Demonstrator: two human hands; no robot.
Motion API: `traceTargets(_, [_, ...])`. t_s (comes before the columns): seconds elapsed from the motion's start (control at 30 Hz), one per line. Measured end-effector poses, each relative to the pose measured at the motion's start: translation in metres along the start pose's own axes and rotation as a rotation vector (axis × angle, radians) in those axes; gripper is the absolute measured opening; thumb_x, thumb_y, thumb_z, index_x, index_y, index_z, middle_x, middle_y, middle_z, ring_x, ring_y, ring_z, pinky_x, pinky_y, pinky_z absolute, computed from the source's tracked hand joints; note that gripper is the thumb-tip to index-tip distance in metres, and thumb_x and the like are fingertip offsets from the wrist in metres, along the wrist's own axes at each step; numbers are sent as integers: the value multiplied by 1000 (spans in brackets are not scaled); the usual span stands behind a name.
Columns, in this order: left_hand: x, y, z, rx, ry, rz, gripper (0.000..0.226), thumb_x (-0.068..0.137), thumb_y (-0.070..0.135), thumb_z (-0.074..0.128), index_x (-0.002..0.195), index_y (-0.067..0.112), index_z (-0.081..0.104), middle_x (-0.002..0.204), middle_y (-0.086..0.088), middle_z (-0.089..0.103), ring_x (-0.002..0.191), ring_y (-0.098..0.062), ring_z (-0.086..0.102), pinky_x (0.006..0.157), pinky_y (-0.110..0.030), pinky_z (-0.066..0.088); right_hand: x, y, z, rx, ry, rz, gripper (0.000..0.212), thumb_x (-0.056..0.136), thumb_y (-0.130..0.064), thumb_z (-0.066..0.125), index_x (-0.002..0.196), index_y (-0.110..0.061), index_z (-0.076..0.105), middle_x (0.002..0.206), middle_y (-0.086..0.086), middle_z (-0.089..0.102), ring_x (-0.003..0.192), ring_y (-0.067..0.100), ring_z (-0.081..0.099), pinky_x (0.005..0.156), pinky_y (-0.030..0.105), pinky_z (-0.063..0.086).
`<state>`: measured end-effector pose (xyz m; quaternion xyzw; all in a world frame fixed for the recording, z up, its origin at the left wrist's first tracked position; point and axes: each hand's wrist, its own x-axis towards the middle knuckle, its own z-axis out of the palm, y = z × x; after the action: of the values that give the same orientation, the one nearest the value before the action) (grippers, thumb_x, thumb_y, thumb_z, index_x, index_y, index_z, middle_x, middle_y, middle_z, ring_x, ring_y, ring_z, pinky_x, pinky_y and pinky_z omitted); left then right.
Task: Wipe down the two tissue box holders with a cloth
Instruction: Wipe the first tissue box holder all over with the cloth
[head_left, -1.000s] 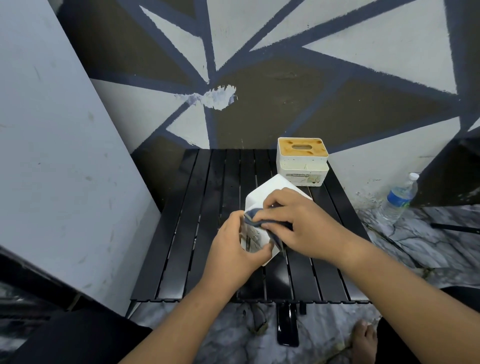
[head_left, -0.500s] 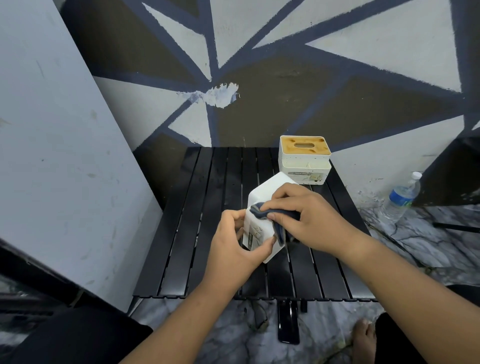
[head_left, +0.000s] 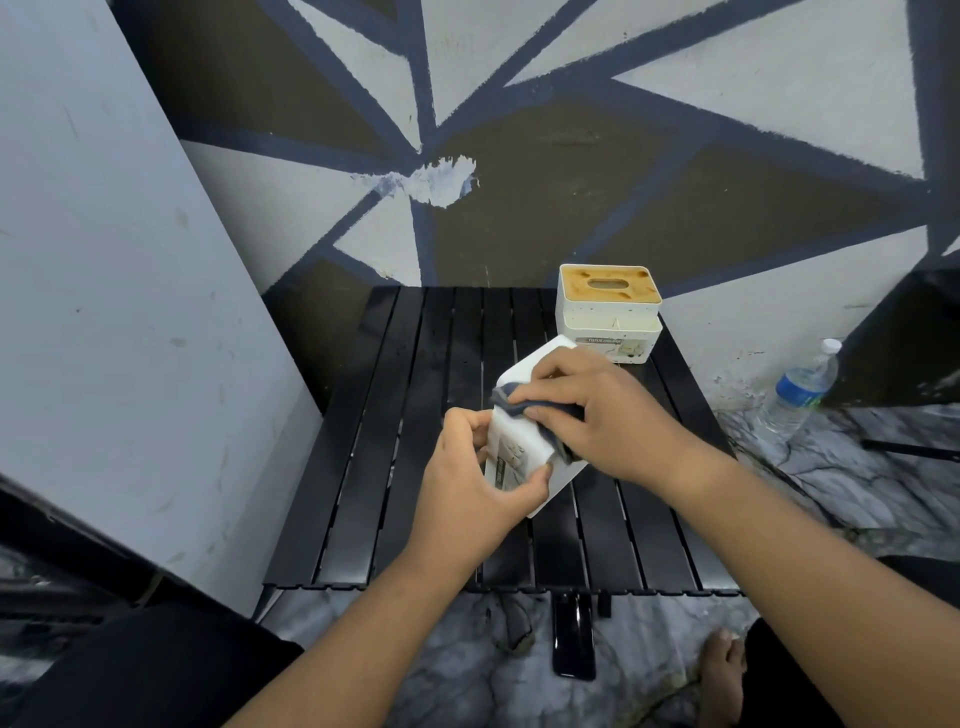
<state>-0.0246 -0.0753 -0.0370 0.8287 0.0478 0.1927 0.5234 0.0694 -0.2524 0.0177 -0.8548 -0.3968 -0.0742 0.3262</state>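
Observation:
A white tissue box holder (head_left: 519, 441) is tipped on its side over the middle of the black slatted table (head_left: 395, 467). My left hand (head_left: 478, 488) grips its near end, fingers curled round the edge. My right hand (head_left: 597, 415) lies over the holder's top and presses a dark blue-grey cloth (head_left: 514, 405) against it, fingers curled on the cloth. A second white tissue box holder (head_left: 609, 317) with a brown wooden lid stands upright at the table's far right corner, apart from both hands.
A grey board (head_left: 104, 312) leans at the left of the table. A painted wall stands right behind. A plastic water bottle (head_left: 802, 387) is on the marble floor at the right. A dark phone (head_left: 573, 642) lies on the floor under the table's front edge, near my foot (head_left: 722, 675).
My right hand has slid the cloth a little up and along the tipped holder's top edge. My left hand keeps its grip on the near end. The far holder has not moved.

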Motion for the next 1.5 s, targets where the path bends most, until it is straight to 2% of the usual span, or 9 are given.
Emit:
traceTargets(0.13, [1,0,0,4,0,4,64,74,42,95,120,35,52,121,16,67,116,0,66,95,-27,60,-12,1,-13,83,-122,-49,26,99,-21,78,117,-38,82,108,-16,61,109,13,61,95,34,51])
traceTargets(0.33, [4,-1,5,32,15,2,67,72,46,96,120,34,51,119,17,65,112,0,67,89,-30,62,-2,1,0,3,29,25,24,101,-21,74,119,-35,82,105,-15,60,106,10,58,96,36,51])
traceTargets(0.47, [5,-4,5,36,13,8,65,72,43,95,120,35,51,120,16,66,114,-1,67,93,-33,61,-8,1,-8,103,-97,-42,25,98,-18,78,115,-36,83,107,-16,61,108,12,61,95,27,49])
traceTargets(0.63, [6,-2,8,82,22,6,69,71,46,96,120,33,49,117,18,63,108,3,66,88,-33,63,3,16,-8,71,83,141,23,100,-18,76,117,-32,84,107,-13,61,106,9,59,99,39,52])
traceTargets(0.87, [5,-3,8,74,12,10,66,71,47,95,118,34,49,117,15,65,107,0,68,88,-37,63,-16,9,-26,106,-165,-4,25,98,-21,78,115,-38,83,106,-15,59,106,13,62,95,33,52])
traceTargets(1.0, [5,-3,10,100,23,15,69,70,52,94,119,33,49,116,16,64,106,-2,67,86,-38,63,-5,18,-19,80,-2,105,26,99,-20,77,118,-35,83,104,-17,60,107,9,60,99,38,52])
traceTargets(1.2, [5,-3,8,83,6,15,67,70,49,95,118,36,49,117,17,64,110,-1,67,90,-36,63,-18,15,-26,137,-117,25,27,97,-18,80,117,-36,83,106,-14,61,106,13,62,96,30,52])
traceTargets(1.37, [6,-3,9,104,14,18,68,71,49,95,117,36,48,117,17,63,108,-1,66,89,-37,63,-10,23,-20,107,43,166,26,99,-21,77,118,-37,83,107,-19,61,110,7,60,102,37,52])
traceTargets(1.5, [5,-1,7,76,-5,11,67,71,50,96,117,37,49,117,18,64,109,-1,67,90,-34,63,-19,13,-24,168,-124,49,27,97,-19,80,117,-37,84,107,-14,62,107,13,63,98,30,51])
